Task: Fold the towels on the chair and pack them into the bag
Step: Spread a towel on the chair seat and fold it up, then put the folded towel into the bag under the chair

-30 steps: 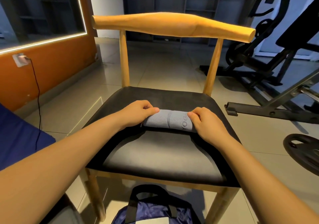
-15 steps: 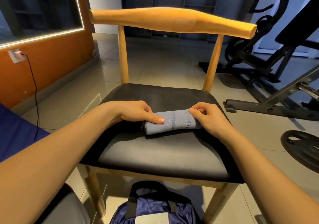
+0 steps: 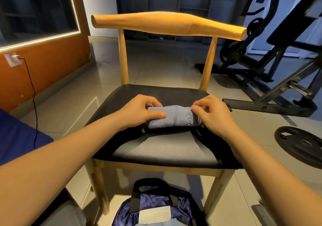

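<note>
Both the left hand (image 3: 139,111) and right hand (image 3: 215,115) curl fingers around the rolled towel (image 3: 176,119), lettering unreadable.

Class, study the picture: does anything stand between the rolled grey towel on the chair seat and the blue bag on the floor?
Nothing visible does. The left hand and right hand grip the towel on the seat; the bag sits on the floor before the seat's front edge. Whether its top is open cannot be told.

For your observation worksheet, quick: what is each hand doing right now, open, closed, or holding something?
Left hand: grips the left end of the rolled grey towel.
Right hand: pinches the towel's right end.
</note>
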A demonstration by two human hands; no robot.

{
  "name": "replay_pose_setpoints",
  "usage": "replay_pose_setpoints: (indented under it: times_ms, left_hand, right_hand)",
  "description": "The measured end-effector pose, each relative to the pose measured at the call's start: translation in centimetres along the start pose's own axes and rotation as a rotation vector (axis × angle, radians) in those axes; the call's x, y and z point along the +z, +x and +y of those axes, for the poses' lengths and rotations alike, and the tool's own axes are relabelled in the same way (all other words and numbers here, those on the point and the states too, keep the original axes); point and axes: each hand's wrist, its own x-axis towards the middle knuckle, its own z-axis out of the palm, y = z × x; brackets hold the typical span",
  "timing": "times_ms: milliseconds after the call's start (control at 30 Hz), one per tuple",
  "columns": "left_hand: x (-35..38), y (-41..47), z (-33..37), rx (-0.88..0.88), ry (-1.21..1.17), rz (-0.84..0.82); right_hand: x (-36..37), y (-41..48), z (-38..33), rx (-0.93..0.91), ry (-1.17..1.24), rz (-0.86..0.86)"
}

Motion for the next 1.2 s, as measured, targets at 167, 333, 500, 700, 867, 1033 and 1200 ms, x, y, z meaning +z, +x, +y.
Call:
replay_pose_setpoints:
  times_ms: [167,333,500,700,867,1033,1200]
  left_hand:
    - [-2.2,-3.0,4.0,0.155,-0.040,-0.295]
    - [-2.1,-5.8,5.9,0.225,-0.057,-0.502]
    - [-0.5,-7.5,5.9,0.191,0.018,-0.575]
    - [2.5,-10.5,5.6,0.035,-0.007,-0.654]
    - [5.5,-13.7,3.2,-0.048,-0.043,-0.701]
    - [9.4,-14.6,0.0,-0.143,-0.115,-0.715]
    - [16.6,-13.9,-3.7,-0.171,-0.040,-0.765]
  right_hand:
    - [-4.2,-2.1,-5.0,-0.004,0.201,-0.059]
    - [-4.6,-7.3,-7.1,0.240,0.604,-0.761]
    - [-3.9,-12.6,-6.8,0.231,0.465,-0.829]
    - [-3.7,-19.1,-7.9,0.233,0.349,-0.637]
    - [-2.2,-24.4,-8.2,0.286,0.332,-0.633]
    - [-0.7,-27.0,-6.3,0.473,0.459,-0.713]
    - [3.3,-29.4,-0.5,0.623,0.449,-0.663]
